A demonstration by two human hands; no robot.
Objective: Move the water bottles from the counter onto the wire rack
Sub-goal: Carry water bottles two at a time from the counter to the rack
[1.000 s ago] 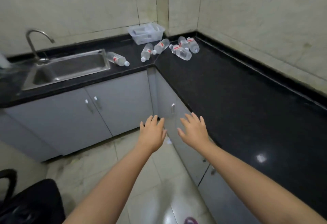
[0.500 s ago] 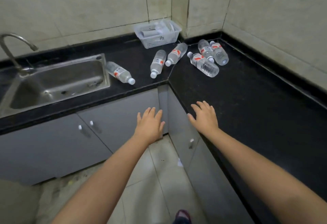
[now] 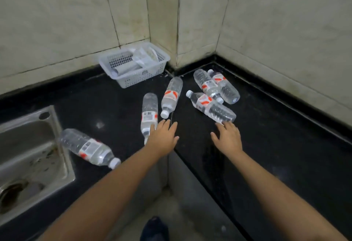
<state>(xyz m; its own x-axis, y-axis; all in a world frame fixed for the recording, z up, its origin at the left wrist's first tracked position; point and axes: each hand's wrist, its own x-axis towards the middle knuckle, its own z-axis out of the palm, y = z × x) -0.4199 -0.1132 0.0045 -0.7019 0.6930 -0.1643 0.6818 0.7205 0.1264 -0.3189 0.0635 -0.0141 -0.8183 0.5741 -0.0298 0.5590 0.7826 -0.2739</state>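
Bottles, six in all, lie on their sides on the black worktop (image 3: pixel 266 145), grouped around the white basket (image 3: pixel 133 67) that sits in the back corner. Three lie to the right of the basket: two (image 3: pixel 206 84) (image 3: pixel 225 88) pressed side by side, and a third (image 3: pixel 211 107) just in front of them. Two more lie just in front of the basket: one (image 3: pixel 172 94) with its cap toward the person, and another (image 3: pixel 149 113) beside it on the left. The sixth (image 3: pixel 87 148) lies well to the front left of the basket, next to the sink (image 3: pixel 62 145). The left hand (image 3: pixel 162 136) has its fingers (image 3: pixel 167 124) straight and spread, lying over the near end of the bottle in front of the basket. The right hand (image 3: pixel 227 139) is also spread flat, its fingertips (image 3: pixel 226 124) at the base of the third bottle, gripping nothing.
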